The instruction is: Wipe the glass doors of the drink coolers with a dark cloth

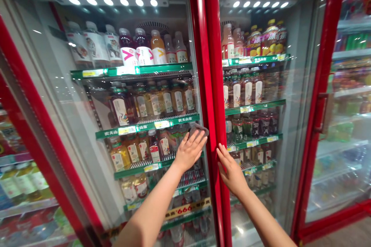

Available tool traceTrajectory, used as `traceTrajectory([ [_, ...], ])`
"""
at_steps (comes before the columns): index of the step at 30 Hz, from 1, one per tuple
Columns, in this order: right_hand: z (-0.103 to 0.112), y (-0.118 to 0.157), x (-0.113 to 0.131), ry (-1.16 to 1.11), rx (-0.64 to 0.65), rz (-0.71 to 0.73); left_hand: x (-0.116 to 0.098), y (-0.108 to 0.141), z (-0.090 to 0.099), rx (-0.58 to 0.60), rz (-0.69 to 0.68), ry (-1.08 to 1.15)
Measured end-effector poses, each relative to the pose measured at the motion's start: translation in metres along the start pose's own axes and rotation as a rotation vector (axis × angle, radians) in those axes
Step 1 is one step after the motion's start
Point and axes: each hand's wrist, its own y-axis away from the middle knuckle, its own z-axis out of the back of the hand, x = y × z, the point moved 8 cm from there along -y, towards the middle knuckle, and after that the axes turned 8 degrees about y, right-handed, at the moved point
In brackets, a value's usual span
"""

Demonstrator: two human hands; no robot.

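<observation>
A dark grey cloth (199, 129) lies against the glass door (171, 9) of a red-framed drinks fridge, near the door's right edge. My left hand (191, 148) presses it there, fingers stretched flat over the cloth, so most of it is hidden under them. Just to the right, my right hand (232, 170) rests with its fingertips at the red door frame (222, 123). Its fingers are extended and I see nothing in them. Behind the glass, bottled drinks (155, 148) stand in rows on shelves with green edge strips.
A second glass door (298, 85) is on the right, with more bottles behind it and a handle (321, 114) on its far edge. Further right stands another lit fridge (342, 139). Shelves with bottles (23, 179) show at the lower left.
</observation>
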Motion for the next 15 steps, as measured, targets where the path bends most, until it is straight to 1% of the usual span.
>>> traceTrajectory([
  [3, 0.004, -0.006, 0.002, -0.012, -0.027, -0.022, 0.011, -0.019, 0.001, -0.012, 0.173, 0.016],
  [5, 0.003, -0.006, 0.006, -0.023, -0.030, -0.019, 0.007, -0.021, -0.002, -0.021, 0.204, 0.028],
  [7, 0.003, -0.002, 0.008, -0.026, -0.028, -0.013, -0.003, -0.007, -0.007, -0.038, 0.150, 0.030],
  [10, 0.006, 0.007, 0.007, -0.011, -0.020, -0.019, -0.016, 0.031, -0.008, -0.089, 0.013, 0.013],
  [12, 0.011, 0.012, 0.004, 0.006, -0.024, -0.031, -0.018, 0.052, -0.007, -0.078, -0.064, 0.030],
  [13, 0.015, 0.014, 0.003, 0.013, -0.037, -0.037, -0.017, 0.058, -0.005, -0.066, -0.088, 0.045],
  [15, 0.024, 0.016, 0.001, 0.022, -0.077, -0.048, -0.015, 0.062, 0.001, -0.048, -0.093, 0.075],
])
